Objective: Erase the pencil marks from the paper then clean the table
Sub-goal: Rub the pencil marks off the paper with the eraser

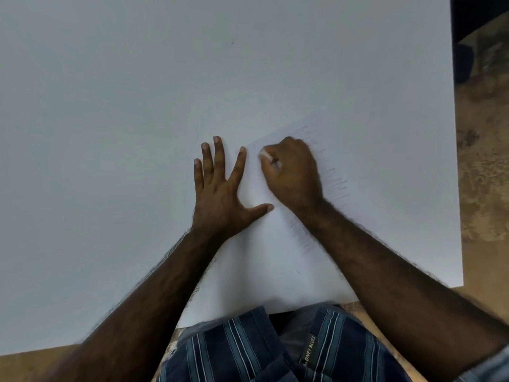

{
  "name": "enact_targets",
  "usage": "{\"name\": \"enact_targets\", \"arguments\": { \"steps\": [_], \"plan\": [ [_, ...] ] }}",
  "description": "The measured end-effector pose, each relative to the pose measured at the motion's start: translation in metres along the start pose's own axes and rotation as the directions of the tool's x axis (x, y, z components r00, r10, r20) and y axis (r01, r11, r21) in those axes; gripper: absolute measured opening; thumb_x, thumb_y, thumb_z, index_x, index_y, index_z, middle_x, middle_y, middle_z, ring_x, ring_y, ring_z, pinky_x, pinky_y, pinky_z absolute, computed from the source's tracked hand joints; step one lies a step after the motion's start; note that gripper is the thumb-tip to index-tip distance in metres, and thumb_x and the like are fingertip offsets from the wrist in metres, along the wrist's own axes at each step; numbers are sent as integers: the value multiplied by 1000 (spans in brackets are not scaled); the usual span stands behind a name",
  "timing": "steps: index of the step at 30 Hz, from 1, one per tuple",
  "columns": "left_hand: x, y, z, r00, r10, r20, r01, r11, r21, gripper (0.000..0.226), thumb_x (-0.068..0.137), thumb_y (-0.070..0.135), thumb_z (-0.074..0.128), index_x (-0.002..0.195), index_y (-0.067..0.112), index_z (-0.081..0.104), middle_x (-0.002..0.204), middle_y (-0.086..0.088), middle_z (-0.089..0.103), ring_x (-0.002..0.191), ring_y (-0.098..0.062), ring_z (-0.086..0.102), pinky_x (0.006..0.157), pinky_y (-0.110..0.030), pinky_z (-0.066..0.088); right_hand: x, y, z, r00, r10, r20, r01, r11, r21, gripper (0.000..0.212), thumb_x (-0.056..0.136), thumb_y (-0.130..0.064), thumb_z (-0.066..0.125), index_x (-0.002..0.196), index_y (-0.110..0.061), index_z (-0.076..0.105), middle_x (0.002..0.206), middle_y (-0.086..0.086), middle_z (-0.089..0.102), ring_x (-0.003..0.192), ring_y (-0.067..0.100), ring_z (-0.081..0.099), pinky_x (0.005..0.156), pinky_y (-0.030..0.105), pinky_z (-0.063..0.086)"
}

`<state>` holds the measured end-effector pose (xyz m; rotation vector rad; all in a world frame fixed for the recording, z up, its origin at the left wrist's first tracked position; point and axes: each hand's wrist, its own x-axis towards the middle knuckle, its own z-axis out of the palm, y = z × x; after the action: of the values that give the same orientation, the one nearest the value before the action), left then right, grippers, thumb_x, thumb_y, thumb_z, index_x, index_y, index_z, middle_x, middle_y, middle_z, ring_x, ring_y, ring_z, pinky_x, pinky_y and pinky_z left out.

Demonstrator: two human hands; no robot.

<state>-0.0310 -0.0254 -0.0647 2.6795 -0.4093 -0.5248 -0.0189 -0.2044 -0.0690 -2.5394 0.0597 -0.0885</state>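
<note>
white paper lies on the table; your left hand presses it flat, fingers spread, your right hand pinches the eraser. pencil marks remain, cleaning's not yet begun.

We see a matt, smooth white table; on it at centre right lies thin matt paper with grey pencil marks. At the bottom, striped woven cloth.

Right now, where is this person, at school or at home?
Can't tell which. It looks like a plain indoor work spot: a big white table, a sheet of paper with pencil marks, and a mottled brown floor. The right hand grips an eraser.
</note>
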Motion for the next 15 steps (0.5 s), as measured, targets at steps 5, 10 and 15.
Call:
{"name": "enact_targets", "arguments": {
  "steps": [5,10,15],
  "plan": [
    [0,1,-1,1000,-8,11,8,1000,-7,124,73,95,51,165,28,1,169,-14,-23,154,-34,-27,126,-57,-6,1,-9,4,996,57,-62,-56,998,17,15,98,-18,69,87,-9,73,82,7,67,80,24,61,79,42,52],
    [0,1,-2,1000,-6,24,6,1000,-19,124,72,94,52,165,30,0,169,-13,-25,154,-33,-28,126,-57,-6,1,1,6,998,45,-36,-46,999,-16,18,99,-24,67,85,-14,71,80,3,67,78,24,61,79,49,51],
    [0,2,-3,1000,-10,20,10,1000,-20,124,72,95,50,165,30,1,169,-12,-24,154,-33,-28,126,-57,-5,1,-4,8,996,66,-56,-65,998,15,15,98,-25,70,92,-12,75,86,4,71,82,21,63,81,46,54]
  ]
}}
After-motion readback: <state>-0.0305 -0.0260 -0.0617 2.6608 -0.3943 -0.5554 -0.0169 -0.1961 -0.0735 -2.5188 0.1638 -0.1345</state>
